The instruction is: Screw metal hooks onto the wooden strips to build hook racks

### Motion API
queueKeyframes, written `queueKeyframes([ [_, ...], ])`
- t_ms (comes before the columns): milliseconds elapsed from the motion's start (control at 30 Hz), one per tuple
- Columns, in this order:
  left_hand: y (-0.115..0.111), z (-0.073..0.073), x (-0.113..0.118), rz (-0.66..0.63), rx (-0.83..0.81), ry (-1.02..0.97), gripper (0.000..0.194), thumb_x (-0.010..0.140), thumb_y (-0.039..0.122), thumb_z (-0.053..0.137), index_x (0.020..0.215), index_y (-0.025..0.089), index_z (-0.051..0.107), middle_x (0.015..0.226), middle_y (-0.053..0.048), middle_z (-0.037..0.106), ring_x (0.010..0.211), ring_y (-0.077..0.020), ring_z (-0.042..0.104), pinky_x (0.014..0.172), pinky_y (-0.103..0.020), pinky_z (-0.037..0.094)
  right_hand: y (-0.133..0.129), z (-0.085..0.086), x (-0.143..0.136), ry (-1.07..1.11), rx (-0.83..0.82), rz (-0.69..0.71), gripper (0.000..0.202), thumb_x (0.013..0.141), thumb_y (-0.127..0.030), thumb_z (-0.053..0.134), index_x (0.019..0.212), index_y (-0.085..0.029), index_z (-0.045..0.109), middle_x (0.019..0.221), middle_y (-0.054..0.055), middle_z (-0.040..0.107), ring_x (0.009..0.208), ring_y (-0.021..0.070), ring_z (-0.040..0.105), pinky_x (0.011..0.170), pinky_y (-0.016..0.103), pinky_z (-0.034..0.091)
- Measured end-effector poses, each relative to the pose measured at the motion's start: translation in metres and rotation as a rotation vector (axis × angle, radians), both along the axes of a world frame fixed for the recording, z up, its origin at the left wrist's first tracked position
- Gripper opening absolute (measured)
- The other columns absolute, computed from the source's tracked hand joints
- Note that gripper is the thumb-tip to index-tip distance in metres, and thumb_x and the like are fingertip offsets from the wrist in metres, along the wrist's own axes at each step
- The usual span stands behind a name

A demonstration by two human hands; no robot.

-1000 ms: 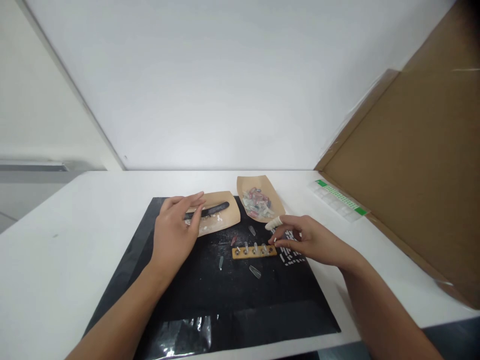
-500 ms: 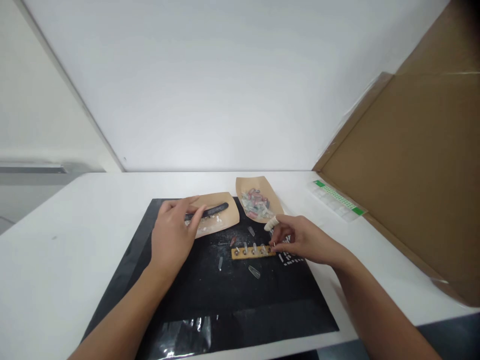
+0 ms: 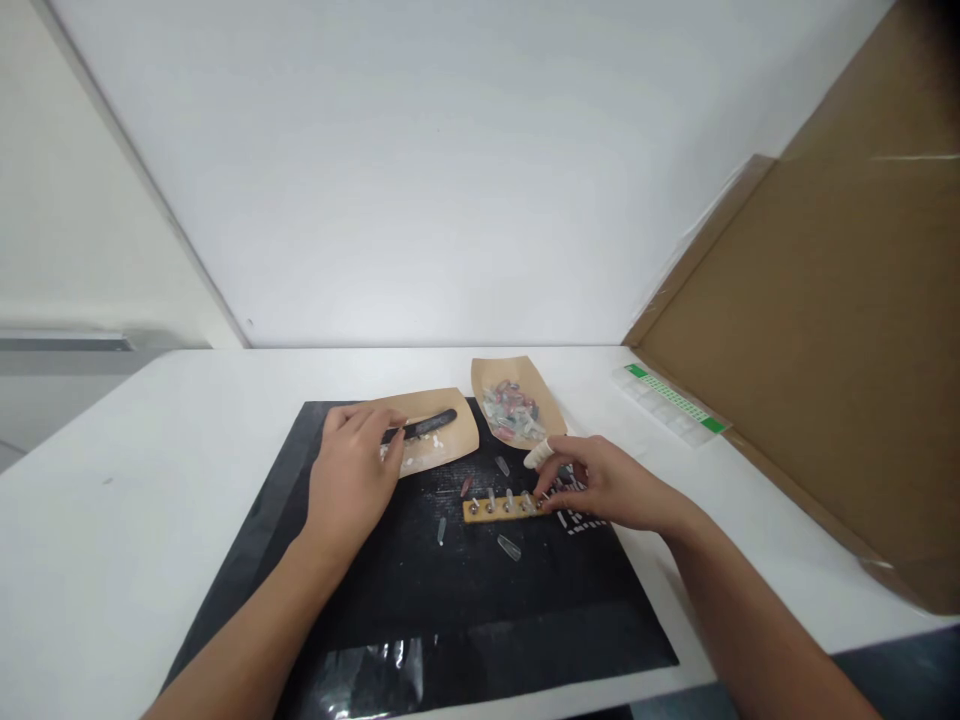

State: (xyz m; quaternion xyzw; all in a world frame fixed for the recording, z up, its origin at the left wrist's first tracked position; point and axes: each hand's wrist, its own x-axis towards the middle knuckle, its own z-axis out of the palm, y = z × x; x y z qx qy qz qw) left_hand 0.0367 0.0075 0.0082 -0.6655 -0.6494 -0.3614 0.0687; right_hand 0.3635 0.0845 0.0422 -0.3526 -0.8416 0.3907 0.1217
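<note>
My left hand [image 3: 356, 462] is over the left paper tray [image 3: 457, 436], its fingertips closed on the near end of a dark curved file [image 3: 431, 424]. White bits lie in that tray. At the right end of a yellow strip [image 3: 491, 513] with small round metal holders, the thumb and fingers of my right hand [image 3: 592, 480] are pinched together; whatever they hold is too small to make out. A white cover wraps one of its fingertips. Clear nail tips stand on several holders. Loose clear tips [image 3: 509, 547] and a reddish one [image 3: 466, 486] lie around the strip.
A second paper tray [image 3: 553, 420] at the back holds many clear and reddish nail tips. White strips [image 3: 581, 522] lie on the black mat [image 3: 450, 600] beside my right hand. Farther right are a clear case with green labels [image 3: 673, 403] and a tall cardboard panel [image 3: 825, 350].
My left hand's fingers have come lower and closer together at the file. My right hand has stayed at the strip's right end, its fingers shifted slightly. The view has tilted a little.
</note>
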Motion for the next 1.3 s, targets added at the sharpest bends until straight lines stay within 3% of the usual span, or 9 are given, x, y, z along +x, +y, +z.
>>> queueKeyframes([
  [167, -0.001, 0.002, 0.002, 0.000, 0.008, 0.020, 0.007, 0.098, 0.024, 0.068, 0.098, 0.022, 0.074, 0.101, -0.006, 0.078, 0.101, -0.0301, 0.055, 0.088, -0.042, 0.050, 0.001, -0.001, 0.000, -0.038, 0.045, 0.010, 0.024, 0.085, -0.037, 0.084, 0.092, -0.023, 0.065, 0.093, -0.001, 0.083, 0.084, 0.0198, 0.070, 0.074, 0.032, 0.047],
  [400, 0.001, 0.002, 0.003, 0.109, 0.006, 0.095, 0.021, 0.104, 0.034, 0.063, 0.097, 0.022, 0.079, 0.094, -0.007, 0.079, 0.100, -0.0310, 0.055, 0.079, -0.039, 0.052, 0.002, 0.002, 0.004, -0.066, 0.043, 0.028, 0.026, 0.083, -0.038, 0.086, 0.099, -0.023, 0.072, 0.103, 0.000, 0.081, 0.081, 0.0179, 0.067, 0.071, 0.030, 0.046],
  [633, 0.002, 0.001, 0.001, 0.147, -0.005, 0.155, 0.021, 0.105, 0.029, 0.061, 0.108, 0.022, 0.081, 0.104, -0.006, 0.081, 0.102, -0.0305, 0.056, 0.076, -0.036, 0.054, 0.002, 0.006, 0.006, -0.130, 0.030, 0.025, 0.029, 0.081, -0.039, 0.089, 0.098, -0.023, 0.072, 0.102, -0.001, 0.080, 0.073, 0.0157, 0.062, 0.068, 0.029, 0.043],
  [767, 0.000, 0.003, 0.002, 0.141, 0.029, 0.135, 0.020, 0.105, 0.028, 0.062, 0.106, 0.024, 0.081, 0.095, -0.003, 0.081, 0.099, -0.0283, 0.059, 0.069, -0.033, 0.052, 0.001, 0.008, 0.010, -0.121, 0.042, 0.039, 0.034, 0.080, -0.043, 0.090, 0.101, -0.024, 0.072, 0.106, 0.000, 0.080, 0.076, 0.0166, 0.062, 0.068, 0.029, 0.044],
  [900, 0.000, 0.001, 0.004, 0.057, 0.066, 0.091, 0.017, 0.102, 0.032, 0.067, 0.098, 0.025, 0.082, 0.088, -0.003, 0.080, 0.099, -0.0272, 0.061, 0.073, -0.033, 0.053, 0.002, 0.012, 0.014, -0.096, 0.106, -0.001, 0.031, 0.086, -0.050, 0.084, 0.098, -0.024, 0.072, 0.100, 0.001, 0.079, 0.074, 0.0166, 0.060, 0.066, 0.030, 0.044],
  [1000, 0.001, -0.002, 0.008, -0.050, 0.073, 0.068, 0.019, 0.103, 0.035, 0.066, 0.098, 0.026, 0.082, 0.087, -0.004, 0.080, 0.101, -0.0275, 0.062, 0.074, -0.034, 0.053, 0.006, 0.007, 0.013, -0.062, 0.238, -0.117, 0.028, 0.100, -0.051, 0.066, 0.093, -0.025, 0.072, 0.089, 0.001, 0.078, 0.067, 0.0171, 0.057, 0.062, 0.032, 0.041],
  [1100, 0.002, -0.004, 0.012, -0.141, 0.072, 0.053, 0.023, 0.106, 0.036, 0.063, 0.101, 0.025, 0.083, 0.085, -0.005, 0.079, 0.102, -0.0277, 0.062, 0.075, -0.035, 0.053, 0.014, -0.003, 0.007, -0.033, 0.389, -0.259, 0.031, 0.107, -0.050, 0.053, 0.092, -0.025, 0.066, 0.094, 0.003, 0.081, 0.066, 0.0190, 0.061, 0.063, 0.034, 0.043],
  [1233, 0.003, -0.005, 0.015, -0.214, 0.113, 0.020, 0.030, 0.109, 0.032, 0.056, 0.098, 0.021, 0.081, 0.082, -0.005, 0.079, 0.096, -0.0254, 0.063, 0.081, -0.037, 0.054, 0.028, -0.010, -0.002, -0.094, 0.559, -0.325, 0.020, 0.106, -0.041, 0.056, 0.094, -0.026, 0.059, 0.113, 0.005, 0.082, 0.100, 0.0273, 0.075, 0.080, 0.038, 0.052],
  [1300, 0.003, -0.005, 0.016, -0.252, 0.128, 0.001, 0.029, 0.110, 0.028, 0.052, 0.110, 0.020, 0.080, 0.085, -0.005, 0.080, 0.094, -0.0244, 0.062, 0.085, -0.037, 0.054, 0.034, -0.008, -0.006, -0.163, 0.587, -0.303, 0.013, 0.103, -0.038, 0.061, 0.098, -0.027, 0.062, 0.115, 0.003, 0.082, 0.105, 0.0272, 0.075, 0.081, 0.038, 0.053],
])
